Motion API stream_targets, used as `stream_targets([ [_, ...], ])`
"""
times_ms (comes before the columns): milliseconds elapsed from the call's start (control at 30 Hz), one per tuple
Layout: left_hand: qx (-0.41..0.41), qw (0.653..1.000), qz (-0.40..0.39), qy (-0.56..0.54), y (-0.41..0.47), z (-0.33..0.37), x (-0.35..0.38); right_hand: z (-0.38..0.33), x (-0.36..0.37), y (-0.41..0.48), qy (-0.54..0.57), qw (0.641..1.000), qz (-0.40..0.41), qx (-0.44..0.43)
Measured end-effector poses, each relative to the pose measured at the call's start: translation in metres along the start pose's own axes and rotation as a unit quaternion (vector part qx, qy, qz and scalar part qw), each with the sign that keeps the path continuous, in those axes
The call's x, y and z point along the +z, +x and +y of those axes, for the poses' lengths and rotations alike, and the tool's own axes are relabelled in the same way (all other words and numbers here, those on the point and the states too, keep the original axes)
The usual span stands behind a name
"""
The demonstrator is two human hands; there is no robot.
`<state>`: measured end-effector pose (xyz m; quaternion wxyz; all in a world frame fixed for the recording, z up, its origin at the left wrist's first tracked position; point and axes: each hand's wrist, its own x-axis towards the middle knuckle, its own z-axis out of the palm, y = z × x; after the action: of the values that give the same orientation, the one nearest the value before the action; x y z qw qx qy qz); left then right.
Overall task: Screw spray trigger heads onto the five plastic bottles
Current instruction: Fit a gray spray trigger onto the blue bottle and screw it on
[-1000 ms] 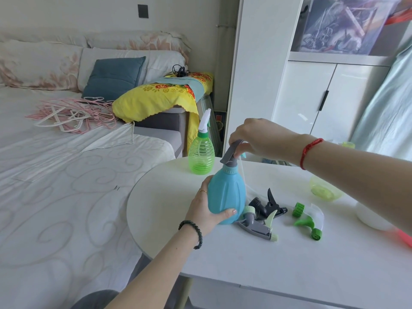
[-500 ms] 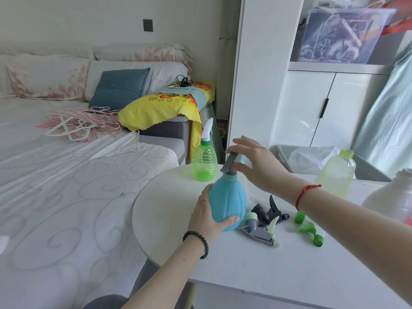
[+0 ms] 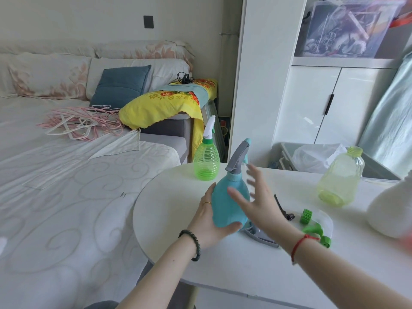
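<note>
Head-camera view: a teal bottle [image 3: 227, 204] stands slightly tilted near the front left of a round white table [image 3: 169, 204], a grey trigger head [image 3: 237, 159] seated on its neck. The left hand [image 3: 209, 221] is wrapped around the bottle's lower body; the right hand [image 3: 258, 201] hangs just in front of it, fingers spread and gripping nothing, blurred. Behind the teal bottle stands a ribbed green bottle [image 3: 206, 161] already wearing a white trigger head [image 3: 209, 127]. To the right, a pale yellow-green bottle [image 3: 341, 177] stands with its neck uncapped and looks empty; a white bottle [image 3: 390, 210] is cut off at the right edge. That makes four bottles in sight, two of them capped. Three loose trigger heads lie beside the teal bottle: a grey one [image 3: 260, 236] partly under the right wrist, a black one [image 3: 284, 209], and a green one [image 3: 314, 228]. Beyond the table, a grey bin [image 3: 287, 150] holds a white plastic bag [image 3: 316, 156], and a clear storage box [image 3: 350, 27] packed with indistinct items sits atop a white cabinet [image 3: 334, 103].
</note>
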<state>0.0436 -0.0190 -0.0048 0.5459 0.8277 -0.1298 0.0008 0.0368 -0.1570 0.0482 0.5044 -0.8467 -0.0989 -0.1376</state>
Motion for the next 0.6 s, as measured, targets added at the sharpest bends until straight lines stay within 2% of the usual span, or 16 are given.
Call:
stream_targets([
  [133,0.000,1.000,-0.023,-0.003,0.001,-0.010,-0.014,0.009,0.020,-0.003,0.008,1.000,-0.004,0.029],
  [367,-0.014,0.996,0.079,-0.034,0.024,-0.025,-0.049,-0.002,0.048,0.038,0.021,0.998,-0.038,0.043],
  [600,-0.026,0.989,0.100,-0.102,0.042,-0.038,-0.065,0.003,0.074,0.064,0.024,0.995,-0.082,0.048],
])
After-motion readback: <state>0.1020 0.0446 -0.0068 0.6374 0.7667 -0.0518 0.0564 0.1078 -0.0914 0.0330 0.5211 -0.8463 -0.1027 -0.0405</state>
